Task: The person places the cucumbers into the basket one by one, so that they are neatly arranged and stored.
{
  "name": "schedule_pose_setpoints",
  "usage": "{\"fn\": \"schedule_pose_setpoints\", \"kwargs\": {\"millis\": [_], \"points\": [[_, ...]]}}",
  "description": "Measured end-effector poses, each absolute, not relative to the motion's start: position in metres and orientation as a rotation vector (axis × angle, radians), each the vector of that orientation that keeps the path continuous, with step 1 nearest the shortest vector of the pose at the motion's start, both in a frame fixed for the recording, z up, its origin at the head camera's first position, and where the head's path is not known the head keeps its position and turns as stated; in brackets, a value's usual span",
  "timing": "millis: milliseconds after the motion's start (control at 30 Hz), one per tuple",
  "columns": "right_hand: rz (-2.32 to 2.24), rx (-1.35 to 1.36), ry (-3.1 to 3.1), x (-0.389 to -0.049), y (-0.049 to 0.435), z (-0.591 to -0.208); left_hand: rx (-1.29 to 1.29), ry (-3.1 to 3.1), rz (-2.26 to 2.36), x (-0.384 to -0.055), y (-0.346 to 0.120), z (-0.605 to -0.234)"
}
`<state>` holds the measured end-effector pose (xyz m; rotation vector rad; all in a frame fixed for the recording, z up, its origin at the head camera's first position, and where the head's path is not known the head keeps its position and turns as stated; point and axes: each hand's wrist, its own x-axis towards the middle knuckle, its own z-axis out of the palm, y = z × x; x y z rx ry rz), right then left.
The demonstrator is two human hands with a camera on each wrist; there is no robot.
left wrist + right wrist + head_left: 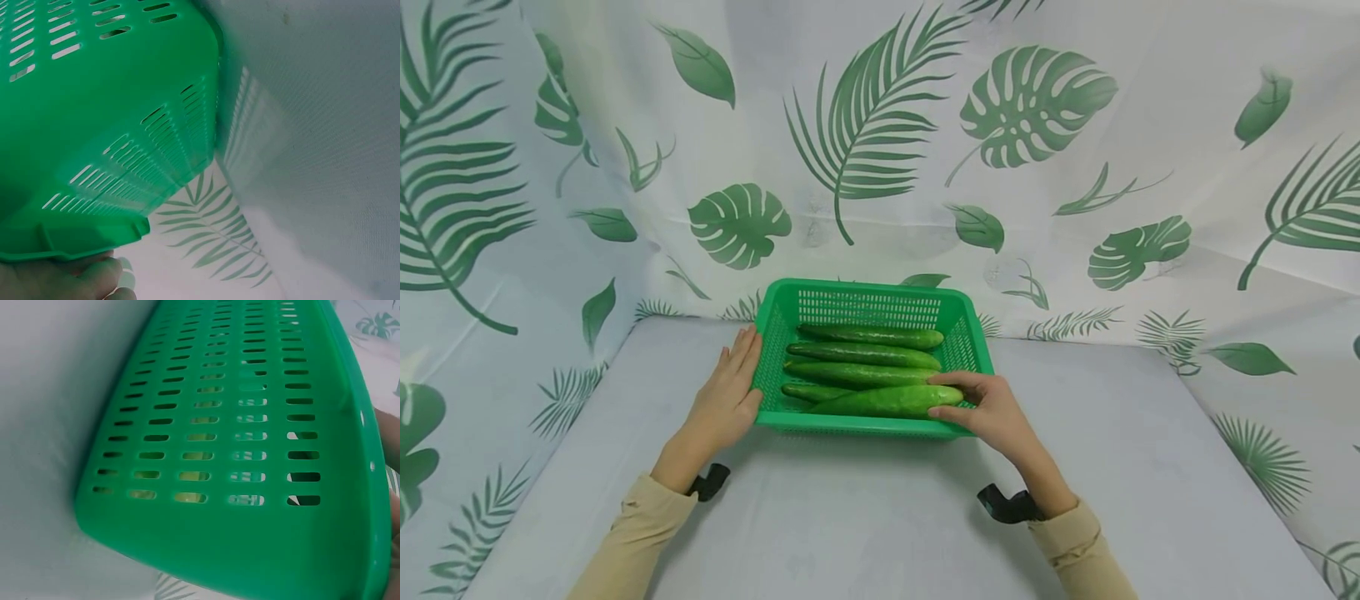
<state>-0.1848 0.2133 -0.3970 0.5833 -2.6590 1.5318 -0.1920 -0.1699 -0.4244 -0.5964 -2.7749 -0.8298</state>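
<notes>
A green plastic basket (857, 423) with slotted walls sits on the table and holds several long green cucumbers lying crosswise. My right hand (997, 410) reaches over the basket's right front corner and pinches the right end of the nearest, lighter cucumber (876, 402) between thumb and fingers. On the opposite side, my left hand (724, 402) rests against the left rim with its fingers extended. Left-hand fingers (75, 279) show under the rim in the left wrist view. The right wrist view has the slotted basket wall (250, 540) hiding most of the cucumbers.
The table (865, 517) has a pale cover. Behind it and at both sides hangs a white curtain (917, 225) with green leaf prints, close to the basket's back edge. Black wrist mounts (1006, 505) sit below both hands.
</notes>
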Motion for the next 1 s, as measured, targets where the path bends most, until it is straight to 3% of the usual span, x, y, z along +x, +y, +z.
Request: {"fn": "schedule_pose_setpoints", "kwargs": {"millis": [1000], "points": [[1.597,0.707,-2.618,-0.1849,0.2145,-0.4011,-0.588,-2.771,-0.822,-0.1939,-0.1704,-0.4278]]}}
